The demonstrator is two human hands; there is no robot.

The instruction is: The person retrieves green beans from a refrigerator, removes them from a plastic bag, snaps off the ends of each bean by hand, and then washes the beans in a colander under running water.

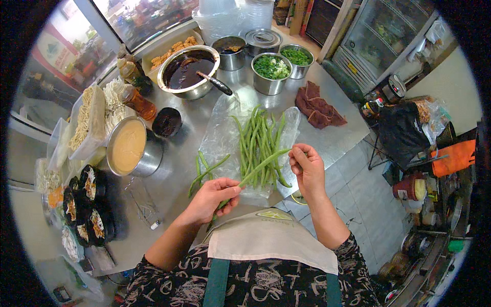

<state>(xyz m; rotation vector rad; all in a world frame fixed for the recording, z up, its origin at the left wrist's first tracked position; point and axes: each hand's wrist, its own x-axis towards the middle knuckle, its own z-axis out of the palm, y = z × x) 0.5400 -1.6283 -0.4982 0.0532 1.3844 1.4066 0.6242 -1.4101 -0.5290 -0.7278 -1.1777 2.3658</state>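
A long green bean stretches slantwise between my two hands. Its lower end is in the grip of my left hand, while the thumb and fingertips of my right hand pinch the upper tip. Beneath it, a pile of whole green beans lies on a clear plastic bag spread over the steel table. A few separate beans rest to the left of the pile, just beyond my left hand.
Left stand a pot of tan sauce, a dark bowl and bottles. Farther back are a basin of dark sauce with a ladle, and steel pots of chopped greens. A brown cloth lies near the right edge.
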